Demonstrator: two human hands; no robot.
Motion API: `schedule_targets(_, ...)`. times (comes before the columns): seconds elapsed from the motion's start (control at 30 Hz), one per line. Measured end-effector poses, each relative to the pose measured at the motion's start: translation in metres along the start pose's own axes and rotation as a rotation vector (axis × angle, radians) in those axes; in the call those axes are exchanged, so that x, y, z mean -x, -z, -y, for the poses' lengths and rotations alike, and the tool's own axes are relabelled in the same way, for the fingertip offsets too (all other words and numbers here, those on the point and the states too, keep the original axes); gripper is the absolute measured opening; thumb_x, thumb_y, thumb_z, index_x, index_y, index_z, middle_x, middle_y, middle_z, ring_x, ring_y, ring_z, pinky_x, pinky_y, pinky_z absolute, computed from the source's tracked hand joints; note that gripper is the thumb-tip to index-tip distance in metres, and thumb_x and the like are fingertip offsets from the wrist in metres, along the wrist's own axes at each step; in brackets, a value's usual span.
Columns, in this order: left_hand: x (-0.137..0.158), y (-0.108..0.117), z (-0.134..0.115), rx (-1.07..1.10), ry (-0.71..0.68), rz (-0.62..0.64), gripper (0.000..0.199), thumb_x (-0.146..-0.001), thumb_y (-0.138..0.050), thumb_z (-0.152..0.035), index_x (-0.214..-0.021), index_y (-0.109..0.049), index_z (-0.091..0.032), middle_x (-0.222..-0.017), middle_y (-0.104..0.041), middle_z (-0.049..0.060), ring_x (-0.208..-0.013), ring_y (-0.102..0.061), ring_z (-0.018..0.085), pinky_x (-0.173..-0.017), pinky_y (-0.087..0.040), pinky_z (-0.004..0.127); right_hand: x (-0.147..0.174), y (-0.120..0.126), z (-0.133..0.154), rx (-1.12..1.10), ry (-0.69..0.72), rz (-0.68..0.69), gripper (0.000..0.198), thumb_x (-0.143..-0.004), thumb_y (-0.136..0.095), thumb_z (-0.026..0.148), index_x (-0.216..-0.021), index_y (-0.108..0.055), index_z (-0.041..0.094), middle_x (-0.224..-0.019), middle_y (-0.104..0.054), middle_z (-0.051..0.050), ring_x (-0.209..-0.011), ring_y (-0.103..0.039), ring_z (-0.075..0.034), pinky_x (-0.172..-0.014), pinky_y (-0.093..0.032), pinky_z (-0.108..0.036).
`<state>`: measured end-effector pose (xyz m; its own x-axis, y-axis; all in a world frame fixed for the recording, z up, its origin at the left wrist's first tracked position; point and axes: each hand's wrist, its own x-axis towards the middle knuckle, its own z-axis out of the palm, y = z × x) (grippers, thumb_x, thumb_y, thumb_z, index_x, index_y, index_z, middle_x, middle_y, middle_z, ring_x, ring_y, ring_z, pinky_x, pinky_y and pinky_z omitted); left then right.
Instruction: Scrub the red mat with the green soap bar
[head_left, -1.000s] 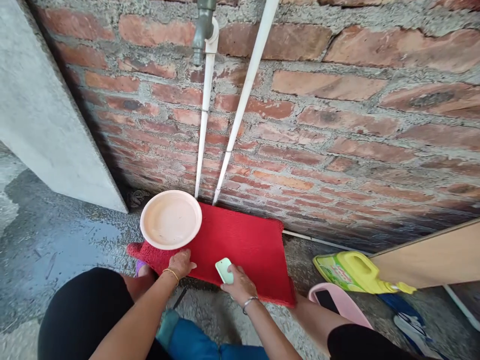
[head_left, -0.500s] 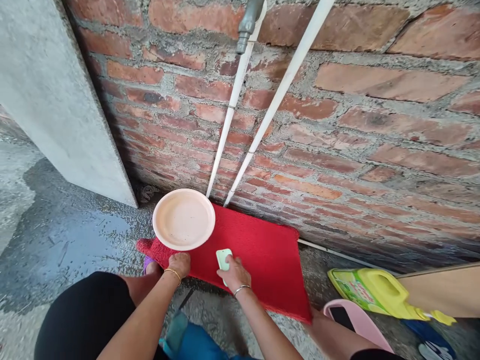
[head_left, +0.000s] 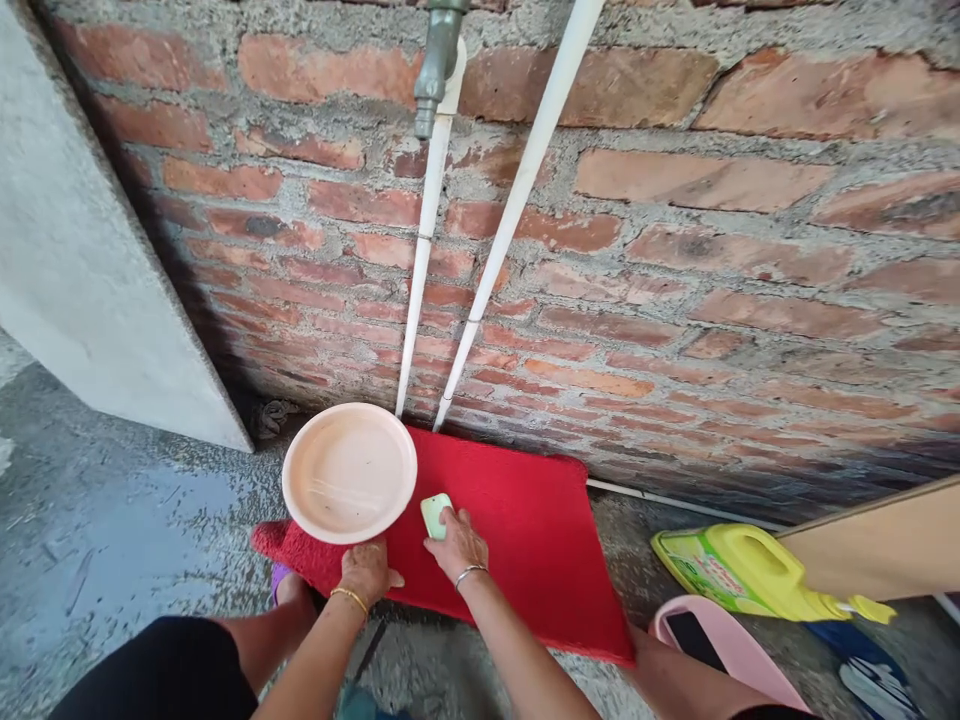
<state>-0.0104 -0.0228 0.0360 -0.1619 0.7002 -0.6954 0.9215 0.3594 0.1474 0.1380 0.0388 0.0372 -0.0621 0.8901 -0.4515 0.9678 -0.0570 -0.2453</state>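
A thick red mat [head_left: 517,510] lies on sloping support across my lower legs, its left end rolled. My right hand [head_left: 459,548] is closed on a pale green scrubbing brush [head_left: 435,515], which rests against the mat; its underside is hidden. My left hand [head_left: 365,572] lies on the mat's near edge, just below the basin's rim, with its thumb stretched out to the right. Its other fingertips are partly hidden. On the mat's left part sits a pale peach basin [head_left: 349,475], with what looks like a little water in it.
A grey tap [head_left: 433,85] and white pipes [head_left: 487,250] run down the brick wall [head_left: 637,250]. On the left leans a grey slab [head_left: 112,250] over wet floor. At right lie a yellow detergent bottle [head_left: 739,570], a pink slipper [head_left: 739,650] and a dark blue shoe [head_left: 870,675].
The camera view has shifted, so the tap shows lower and further left. My left thumb now stretches away from the hand. The brush stays in my right hand on the mat.
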Motion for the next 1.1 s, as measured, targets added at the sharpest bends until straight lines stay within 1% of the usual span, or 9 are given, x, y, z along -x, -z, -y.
schedule_targets(0.13, -0.005, -0.002, -0.008, -0.056, -0.004, 0.011, 0.089, -0.06, -0.08, -0.038, -0.137, -0.044, -0.011, -0.131, -0.058, 0.022, -0.123, -0.054, 0.032, -0.101, -0.042, 0.041, -0.008, 0.018, -0.01, -0.055, -0.118, -0.037, 0.037, -0.076, -0.063, 0.045, -0.108, -0.055, 0.029, -0.111, -0.053, -0.004, -0.09, -0.062, -0.018, -0.072, -0.043, -0.028)
schedule_targets(0.37, -0.014, -0.007, -0.015, -0.146, -0.02, 0.022, 0.08, -0.063, -0.078, -0.036, -0.134, -0.048, -0.013, -0.129, -0.06, 0.019, -0.121, -0.056, 0.031, -0.101, -0.042, 0.042, -0.039, 0.009, 0.036, -0.068, 0.055, 0.002, 0.04, -0.076, -0.063, 0.042, -0.112, -0.055, 0.027, -0.118, -0.052, -0.007, -0.098, -0.06, -0.02, -0.074, -0.043, -0.029)
schedule_targets(0.5, -0.023, -0.015, -0.015, -0.166, -0.08, -0.184, 0.054, -0.077, -0.067, -0.042, -0.125, -0.058, -0.019, -0.125, -0.064, 0.017, -0.123, -0.053, 0.035, -0.103, -0.04, 0.05, -0.047, 0.023, 0.01, -0.032, 0.024, -0.005, 0.039, -0.073, -0.064, 0.034, -0.11, -0.055, 0.027, -0.116, -0.052, -0.006, -0.095, -0.06, -0.019, -0.076, -0.043, -0.029)
schedule_targets(0.6, -0.028, -0.02, -0.017, -0.186, -0.106, -0.274, 0.064, -0.075, -0.068, -0.049, -0.129, -0.057, -0.017, -0.131, -0.059, 0.02, -0.127, -0.048, 0.039, -0.105, -0.038, 0.052, -0.05, 0.031, -0.006, -0.066, -0.074, -0.071, 0.038, -0.076, -0.061, 0.037, -0.111, -0.056, 0.026, -0.114, -0.052, -0.006, -0.094, -0.061, -0.019, -0.076, -0.043, -0.029)
schedule_targets(0.73, -0.027, -0.017, -0.023, -0.208, -0.117, -0.242, 0.078, -0.069, -0.071, -0.055, -0.132, -0.053, -0.013, -0.134, -0.056, 0.021, -0.129, -0.047, 0.039, -0.108, -0.034, 0.051, -0.055, 0.021, 0.019, -0.131, 0.011, -0.083, 0.037, -0.076, -0.062, 0.04, -0.111, -0.057, 0.028, -0.114, -0.053, -0.006, -0.097, -0.06, -0.02, -0.077, -0.042, -0.029)
schedule_targets(0.83, -0.025, -0.013, -0.026, -0.203, -0.096, -0.298, 0.073, -0.074, -0.067, -0.052, -0.132, -0.054, -0.01, -0.137, -0.053, 0.022, -0.134, -0.04, 0.039, -0.111, -0.031, 0.05, -0.061, 0.014, 0.036, -0.144, 0.113, -0.042, 0.034, -0.078, -0.061, 0.039, -0.11, -0.057, 0.027, -0.115, -0.053, -0.006, -0.099, -0.059, -0.02, -0.077, -0.042, -0.029)
schedule_targets(0.9, -0.026, -0.016, -0.027, -0.185, -0.096, -0.356, 0.063, -0.08, -0.063, -0.047, -0.131, -0.055, -0.011, -0.136, -0.054, 0.021, -0.133, -0.041, 0.038, -0.111, -0.033, 0.048, -0.064, 0.016, 0.03, -0.126, 0.134, -0.014, 0.036, -0.075, -0.064, 0.038, -0.109, -0.058, 0.027, -0.115, -0.053, -0.006, -0.1, -0.059, -0.021, -0.078, -0.041, -0.028)
schedule_targets(1.0, -0.032, -0.03, -0.03, -0.157, -0.141, -0.41, 0.047, -0.086, -0.056, -0.04, -0.126, -0.059, -0.016, -0.125, -0.063, 0.016, -0.121, -0.055, 0.032, -0.103, -0.043, 0.043, -0.068, 0.029, 0.003, -0.101, 0.01, -0.021, 0.039, -0.073, -0.066, 0.035, -0.111, -0.058, 0.028, -0.116, -0.052, -0.005, -0.098, -0.059, -0.02, -0.078, -0.041, -0.029)
schedule_targets(1.1, -0.043, -0.055, -0.031, -0.181, -0.27, -0.548, 0.041, -0.09, -0.05, -0.037, -0.127, -0.059, -0.021, -0.128, -0.061, 0.014, -0.118, -0.057, 0.028, -0.1, -0.045, 0.042, -0.073, 0.04, -0.012, -0.123, -0.134, -0.082, 0.039, -0.078, -0.061, 0.04, -0.115, -0.057, 0.028, -0.116, -0.052, -0.006, -0.097, -0.06, -0.02, -0.078, -0.042, -0.03)
